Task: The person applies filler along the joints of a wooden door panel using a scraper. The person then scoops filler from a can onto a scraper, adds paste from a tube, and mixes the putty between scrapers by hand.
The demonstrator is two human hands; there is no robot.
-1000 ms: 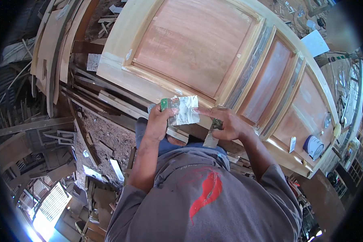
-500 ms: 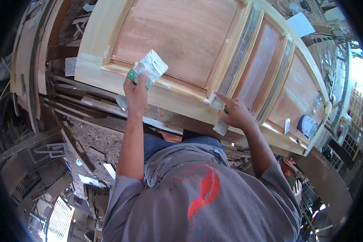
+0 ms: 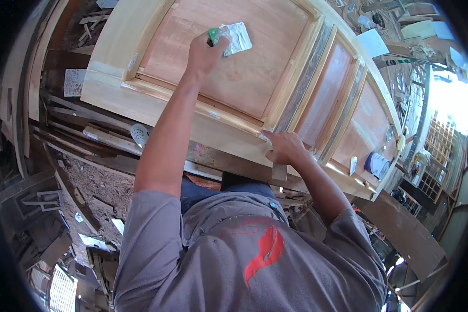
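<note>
My left hand [image 3: 207,52] grips a crumpled silvery packet [image 3: 238,39] with a green part, held over the large reddish panel of a wooden door [image 3: 109,93]. On the right, my right hand [image 3: 286,147] has its index finger stretched to the corner of the light wooden frame, beside a whitish patch. A flat scraper-like tool [image 3: 279,172] sticks out below that hand, its grip hidden in the curled fingers.
A white tub [image 3: 376,165] and a small white item [image 3: 353,165] stand on the door's right part. A white card [image 3: 373,42] lies beyond the far edge. Below the near edge are planks [image 3: 114,140] and a perforated light object [image 3: 139,134].
My left hand has moved up and to the right with the packet, further over the large panel. My right hand stays at the frame corner, its finger now lower against the wood.
</note>
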